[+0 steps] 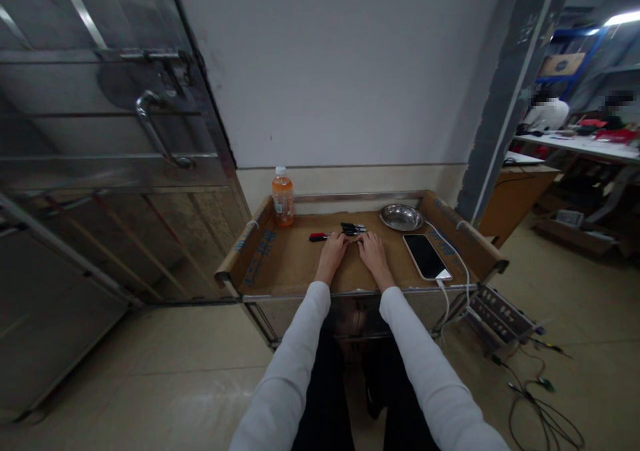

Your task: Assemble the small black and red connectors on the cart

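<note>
My left hand [333, 252] and my right hand [372, 252] are close together over the cardboard-lined top of a small cart [295, 268]. The fingers of both are bent inward and look closed. A thin small thing [353, 239] seems to run between the fingertips, too small to name. Just beyond the fingers lie several black pens or markers [353, 227]. A red and black one [318, 237] lies by the left fingers, its far end partly hidden by that hand.
An orange drink bottle [283, 201] stands upright at the cart's back left. A metal bowl [401, 217] sits at the back right, with a phone [427, 256] on a white cable nearer me. Raised cardboard sides edge the cart. Cables [537, 398] lie on the floor at right.
</note>
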{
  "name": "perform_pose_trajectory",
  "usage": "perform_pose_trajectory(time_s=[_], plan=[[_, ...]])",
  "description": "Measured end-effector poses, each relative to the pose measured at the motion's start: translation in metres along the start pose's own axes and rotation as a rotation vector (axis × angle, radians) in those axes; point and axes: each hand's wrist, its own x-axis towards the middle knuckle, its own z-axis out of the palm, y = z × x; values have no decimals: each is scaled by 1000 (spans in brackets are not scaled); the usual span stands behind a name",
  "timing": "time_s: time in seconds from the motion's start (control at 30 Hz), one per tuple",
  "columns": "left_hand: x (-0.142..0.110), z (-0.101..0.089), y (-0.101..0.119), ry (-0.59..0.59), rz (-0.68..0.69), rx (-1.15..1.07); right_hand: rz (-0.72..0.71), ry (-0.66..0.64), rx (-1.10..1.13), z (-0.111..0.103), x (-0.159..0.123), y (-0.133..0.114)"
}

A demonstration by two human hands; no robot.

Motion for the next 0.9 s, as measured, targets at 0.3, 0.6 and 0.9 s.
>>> perform_pose_trajectory(time_s=[0.3,0.6,0.9], plan=[[0,-8,6,-6,-11,-66,-139,60,219,7,5,4],[0,-10,9,-8,-7,-207,-79,89,265,0,3,3],[-1,-3,6,-86,93,-36,51,217,280,-3,1,3]])
